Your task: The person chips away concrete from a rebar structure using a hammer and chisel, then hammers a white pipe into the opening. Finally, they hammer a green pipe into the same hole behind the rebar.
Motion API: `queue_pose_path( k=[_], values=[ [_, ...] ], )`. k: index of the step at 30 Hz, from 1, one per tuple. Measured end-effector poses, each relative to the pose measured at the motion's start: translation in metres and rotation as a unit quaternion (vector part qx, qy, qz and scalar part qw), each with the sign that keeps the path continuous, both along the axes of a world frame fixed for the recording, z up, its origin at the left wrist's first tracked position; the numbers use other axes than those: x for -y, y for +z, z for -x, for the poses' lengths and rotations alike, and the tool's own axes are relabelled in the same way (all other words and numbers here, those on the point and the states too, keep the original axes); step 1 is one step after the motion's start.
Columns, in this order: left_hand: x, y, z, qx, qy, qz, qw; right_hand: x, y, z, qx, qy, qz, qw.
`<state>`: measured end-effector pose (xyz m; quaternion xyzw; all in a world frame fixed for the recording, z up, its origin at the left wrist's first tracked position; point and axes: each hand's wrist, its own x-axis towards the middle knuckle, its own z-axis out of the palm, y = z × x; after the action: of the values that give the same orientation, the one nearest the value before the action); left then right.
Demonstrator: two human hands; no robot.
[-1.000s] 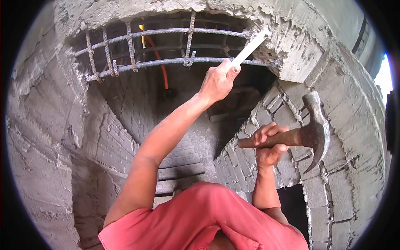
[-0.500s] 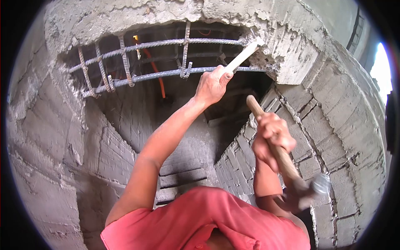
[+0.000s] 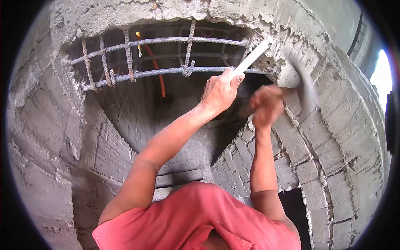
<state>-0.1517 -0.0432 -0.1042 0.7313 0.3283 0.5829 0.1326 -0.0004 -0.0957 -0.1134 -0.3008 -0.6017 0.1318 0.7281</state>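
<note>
My left hand (image 3: 221,92) is wrapped round a pale, straight chisel (image 3: 255,55), thumb lying along it. The chisel slants up to the right, its far end right at the broken concrete edge (image 3: 287,50). To the right, my right hand (image 3: 266,106) grips a hammer, smeared by motion. The hammer's curved metal head (image 3: 306,85) is raised beside the concrete, and its handle is mostly lost in the blur. Ribbed steel rebar (image 3: 166,71) crosses the opening just left of the chisel.
Rough grey concrete (image 3: 137,16) frames the opening from above. Behind the bars hangs an orange tube (image 3: 160,77). Block walls with mortar joints (image 3: 329,141) curve down on the right, and a plastered wall (image 3: 37,137) stands on the left. Below is a dark recess with a ledge (image 3: 179,178).
My right hand has swung the hammer upward, its head going from low right to beside the concrete edge. My left hand and the chisel have shifted slightly right.
</note>
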Motion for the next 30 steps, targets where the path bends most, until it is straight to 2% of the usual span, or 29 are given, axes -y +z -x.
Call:
queue_pose_path(
  k=[3,4,6,8,10,11,12,13,15,16,17,18,21,22,23,24,26,27,28,30],
  values=[
    [0.011,0.005,-0.005,0.025,-0.004,-0.001,1.0,0.012,0.019,-0.006,-0.039,0.019,0.063,0.997],
    [0.012,0.007,-0.005,0.021,0.003,0.008,1.0,0.018,0.02,-0.006,-0.133,0.108,0.008,0.985],
    [0.016,0.009,-0.004,0.018,-0.009,0.025,0.999,0.042,0.032,-0.004,-0.086,0.135,-0.159,0.974],
    [0.014,0.008,-0.006,0.013,0.001,0.028,1.0,0.053,0.045,-0.001,-0.06,0.118,-0.327,0.936],
    [0.013,0.004,-0.005,0.004,0.007,0.031,0.999,0.028,0.032,0.0,-0.081,0.196,-0.379,0.901],
    [0.009,0.002,-0.005,0.004,0.009,0.011,1.0,0.005,0.011,-0.008,0.002,0.053,-0.22,0.974],
    [0.004,0.001,-0.006,0.007,0.014,-0.01,1.0,-0.007,0.0,-0.017,0.089,-0.092,-0.05,0.991],
    [0.001,-0.001,-0.005,0.024,0.016,-0.038,0.999,-0.001,-0.001,-0.022,0.092,-0.086,-0.047,0.991],
    [-0.008,-0.001,-0.002,0.012,0.026,-0.05,0.998,0.007,0.008,-0.022,-0.018,0.052,0.116,0.992],
    [-0.007,-0.002,0.0,0.015,0.032,-0.061,0.997,0.017,0.01,-0.016,-0.071,0.128,0.059,0.987],
    [-0.01,-0.005,-0.003,0.028,0.031,-0.08,0.996,0.03,0.012,-0.01,-0.081,0.159,-0.018,0.984],
    [-0.008,-0.005,-0.002,0.018,0.016,-0.046,0.999,0.039,0.017,-0.005,-0.089,0.189,-0.099,0.973],
    [-0.01,-0.004,0.001,0.017,0.023,-0.054,0.998,0.056,0.021,0.003,-0.017,0.151,-0.312,0.938],
    [-0.014,-0.006,0.002,0.01,0.021,-0.058,0.998,0.039,0.017,0.003,0.005,0.177,-0.371,0.912],
    [-0.017,-0.007,0.002,0.003,0.018,-0.063,0.998,0.016,0.002,-0.001,0.038,0.07,-0.241,0.967],
    [-0.019,-0.006,0.0,0.004,0.019,-0.064,0.998,-0.002,-0.006,-0.007,0.072,-0.037,-0.104,0.991],
    [-0.017,-0.011,-0.002,0.005,0.034,-0.053,0.998,-0.003,0.002,-0.012,0.056,0.036,0.082,0.994],
    [-0.016,-0.009,-0.001,0.018,0.034,-0.069,0.997,0.008,0.006,-0.008,0.039,0.01,0.095,0.995],
    [-0.015,-0.007,0.002,0.004,0.047,-0.054,0.997,0.019,0.009,0.001,-0.038,0.076,0.041,0.996],
    [-0.01,-0.008,0.002,0.002,0.02,-0.018,1.0,0.038,0.019,0.012,-0.063,0.191,-0.172,0.964]
  ],
)
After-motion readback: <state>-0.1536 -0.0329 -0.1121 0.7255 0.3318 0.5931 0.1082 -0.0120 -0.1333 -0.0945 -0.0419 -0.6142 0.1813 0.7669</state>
